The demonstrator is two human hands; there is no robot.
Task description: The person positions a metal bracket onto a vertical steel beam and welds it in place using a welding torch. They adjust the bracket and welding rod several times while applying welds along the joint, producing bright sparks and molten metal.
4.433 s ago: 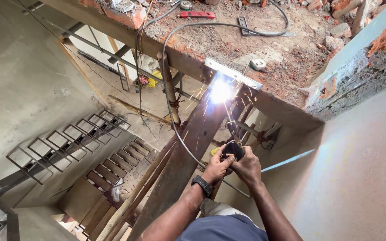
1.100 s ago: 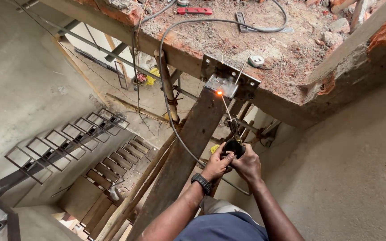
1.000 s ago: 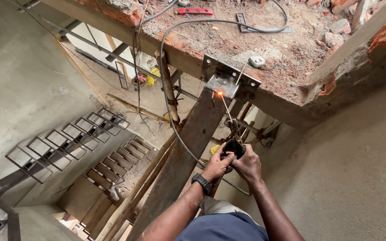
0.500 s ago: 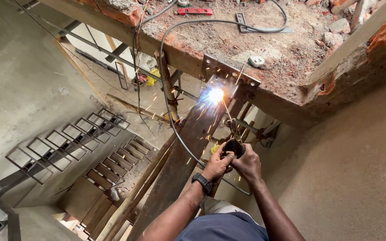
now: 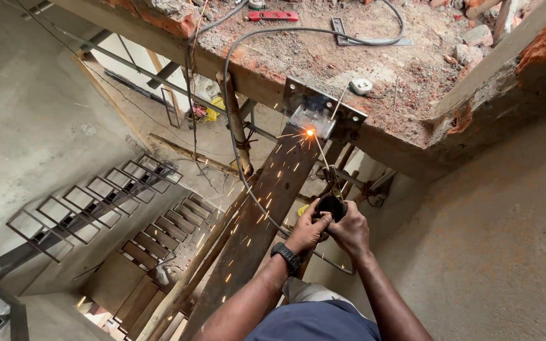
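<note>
Both hands grip a black electrode holder [image 5: 332,206]: my left hand [image 5: 308,228], with a black wristwatch, wraps it from the left and my right hand [image 5: 351,232] from the right. A thin welding rod [image 5: 319,153] runs up from the holder to a glowing orange spot [image 5: 309,132] where the slanted steel beam [image 5: 260,221] meets a bolted steel plate [image 5: 323,112] on the concrete slab edge. Sparks fall down along the beam. A grey cable [image 5: 248,177] hangs from the slab and loops towards the holder.
The slab top [image 5: 374,69] carries rubble, a red tool [image 5: 273,15], a flat metal bracket [image 5: 364,41] and a tape measure [image 5: 361,86]. Below left, metal stair frames [image 5: 90,202] stand in an open stairwell. A plastered wall [image 5: 507,240] rises at right.
The bright white arc flare of half a second ago has shrunk to a small orange glow with falling sparks. Hands and holder stay in nearly the same place.
</note>
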